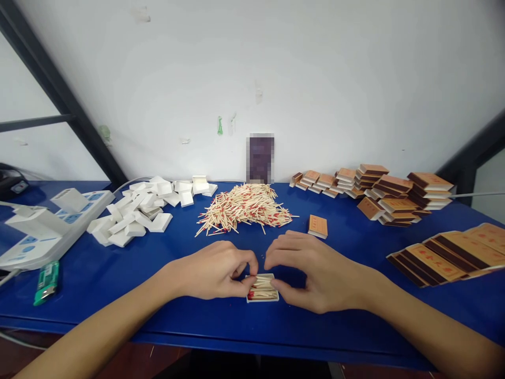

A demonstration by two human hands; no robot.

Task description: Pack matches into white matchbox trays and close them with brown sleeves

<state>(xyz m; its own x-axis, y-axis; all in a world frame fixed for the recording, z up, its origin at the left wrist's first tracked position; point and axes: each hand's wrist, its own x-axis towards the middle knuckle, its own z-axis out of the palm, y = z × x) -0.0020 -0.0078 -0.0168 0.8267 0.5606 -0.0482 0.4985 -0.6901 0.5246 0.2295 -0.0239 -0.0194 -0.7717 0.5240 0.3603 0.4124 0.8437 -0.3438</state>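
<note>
A small white tray holding matches lies on the blue table between my hands. My left hand is at the tray's left end, thumb and index finger drawn together near the red match heads; what they pinch is too small to make out. At the right end, my right hand has its thumb touching the matches, with thumb and index finger apart. Beyond the tray rises a loose pile of red-tipped matches. One orange matchbox sleeve lies just behind my right hand.
White trays are heaped at the left, near a power strip and a green lighter. Stacked matchbox sleeves stand at the back right, flattened sleeves at the far right. A blurred dark object is against the wall.
</note>
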